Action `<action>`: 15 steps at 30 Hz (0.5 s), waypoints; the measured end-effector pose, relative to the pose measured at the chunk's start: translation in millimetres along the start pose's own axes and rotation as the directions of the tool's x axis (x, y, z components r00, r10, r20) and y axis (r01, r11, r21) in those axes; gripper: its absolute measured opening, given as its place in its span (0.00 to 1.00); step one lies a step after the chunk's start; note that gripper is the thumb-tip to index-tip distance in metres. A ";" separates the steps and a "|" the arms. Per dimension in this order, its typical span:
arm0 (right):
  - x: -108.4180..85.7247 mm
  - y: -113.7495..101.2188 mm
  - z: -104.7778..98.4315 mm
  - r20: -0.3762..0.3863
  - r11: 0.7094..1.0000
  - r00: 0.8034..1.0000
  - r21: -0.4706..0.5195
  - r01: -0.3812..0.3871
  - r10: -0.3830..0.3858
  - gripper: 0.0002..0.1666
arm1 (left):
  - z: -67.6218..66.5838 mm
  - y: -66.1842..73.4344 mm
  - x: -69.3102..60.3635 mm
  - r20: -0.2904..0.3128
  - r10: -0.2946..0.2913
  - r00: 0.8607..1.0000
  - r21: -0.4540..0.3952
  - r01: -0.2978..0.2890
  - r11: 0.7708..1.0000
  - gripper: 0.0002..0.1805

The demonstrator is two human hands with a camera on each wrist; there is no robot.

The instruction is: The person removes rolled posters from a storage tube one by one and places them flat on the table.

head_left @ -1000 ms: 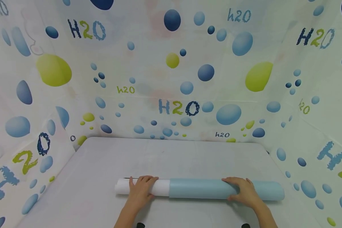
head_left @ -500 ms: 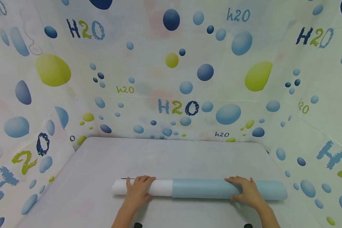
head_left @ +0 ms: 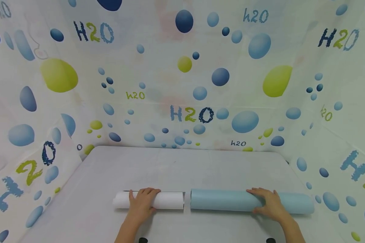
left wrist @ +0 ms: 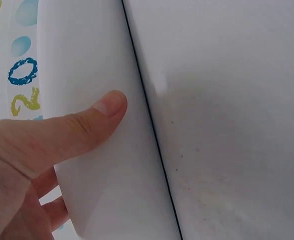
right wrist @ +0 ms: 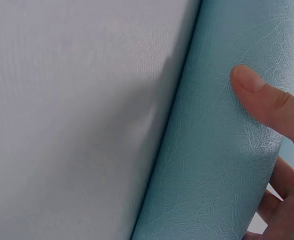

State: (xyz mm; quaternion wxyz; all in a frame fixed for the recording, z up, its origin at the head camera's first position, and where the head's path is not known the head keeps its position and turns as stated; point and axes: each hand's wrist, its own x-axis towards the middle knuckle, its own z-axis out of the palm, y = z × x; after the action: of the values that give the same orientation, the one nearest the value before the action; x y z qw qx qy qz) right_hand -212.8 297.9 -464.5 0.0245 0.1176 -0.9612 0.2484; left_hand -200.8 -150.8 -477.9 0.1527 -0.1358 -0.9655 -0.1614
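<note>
A white roll of sheet material [head_left: 170, 200] lies crosswise on the table, its right end showing a thin dark edge. My left hand [head_left: 141, 204] grips it from above; in the left wrist view my thumb [left wrist: 99, 117] lies across the near side, other fingers curling round the far side. To its right, in line but separated by a narrow gap, is a longer light blue roll [head_left: 219, 200] with a creased, leather-like surface [right wrist: 207, 125]. My right hand [head_left: 270, 205] holds it right of its middle, thumb [right wrist: 262, 97] on the near side and fingers behind.
Both rolls rest on a white-covered table [head_left: 182, 168]. Behind and at both sides hangs a white cloth [head_left: 158, 67] printed with blue and green drops and H2O lettering. A small dark object [head_left: 143, 240] shows beside my left wrist, another [head_left: 270, 240] beside my right.
My hands have moved apart, the left one leftward and the right one rightward. The white roll, earlier meeting the blue roll end to end or inside it, is now separate from it.
</note>
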 end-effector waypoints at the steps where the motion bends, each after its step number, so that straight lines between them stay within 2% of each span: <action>1: 0.3 1.0 -0.4 0.000 1.000 1.000 0.000 -0.004 0.004 0.41 | -0.3 0.0 -0.2 0.001 0.000 1.000 -0.002 0.000 1.000 0.34; 15: 9.8 5.1 -2.6 -0.016 0.999 0.999 -0.013 -0.030 0.030 0.41 | -2.9 1.1 -0.7 0.021 -0.016 1.000 0.006 0.016 1.000 0.33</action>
State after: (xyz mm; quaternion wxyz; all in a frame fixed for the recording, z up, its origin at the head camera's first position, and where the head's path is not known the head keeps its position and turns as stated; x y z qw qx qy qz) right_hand -223.5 301.4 -463.6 0.0291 0.1009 -0.9643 0.2431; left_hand -199.1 -151.0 -475.3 0.1415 -0.1292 -0.9686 -0.1586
